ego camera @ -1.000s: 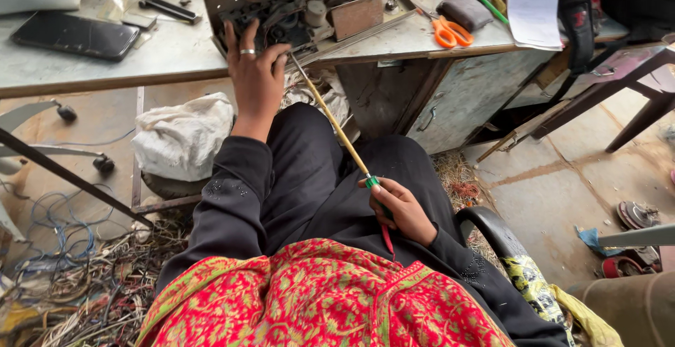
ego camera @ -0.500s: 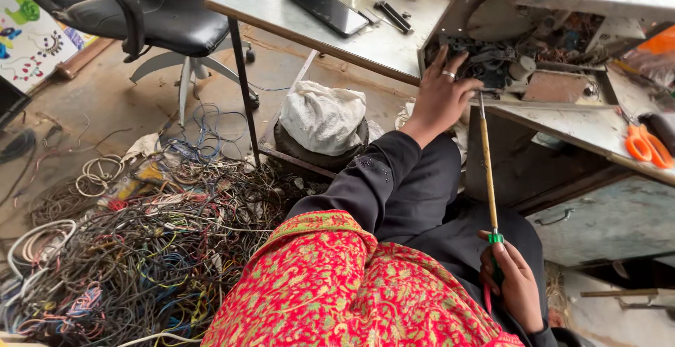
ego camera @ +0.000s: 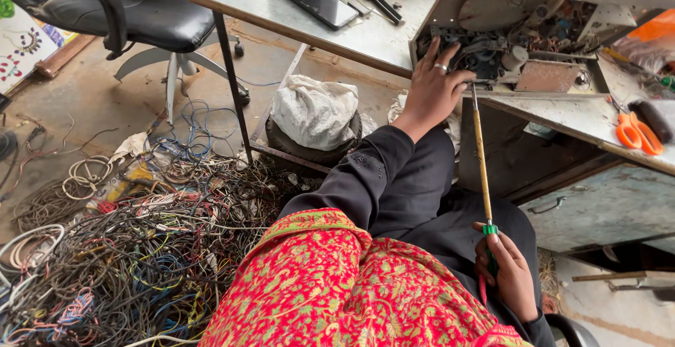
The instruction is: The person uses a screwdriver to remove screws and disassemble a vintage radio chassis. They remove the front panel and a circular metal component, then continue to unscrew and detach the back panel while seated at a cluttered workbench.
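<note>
My left hand (ego camera: 434, 88), a ring on one finger, rests flat on the edge of an opened metal device (ego camera: 534, 45) full of small parts on the table. A long screwdriver (ego camera: 481, 168) with a yellowish shaft runs from the device's front edge down to my lap. My right hand (ego camera: 508, 273) is closed around its green and red handle. Black sleeves and a red patterned cloth (ego camera: 337, 291) cover my arms and lap.
A black phone (ego camera: 318, 2) and black tools (ego camera: 383, 6) lie on the grey table (ego camera: 281, 16). Orange scissors (ego camera: 636, 132) are at the right. A white sack (ego camera: 314, 111) sits under the table. A heap of tangled wires (ego camera: 133, 255) covers the floor beside a black office chair (ego camera: 119, 9).
The view has swung left, so the wire heap and chair now show. My left hand stays on the device and my right hand keeps hold of the screwdriver.
</note>
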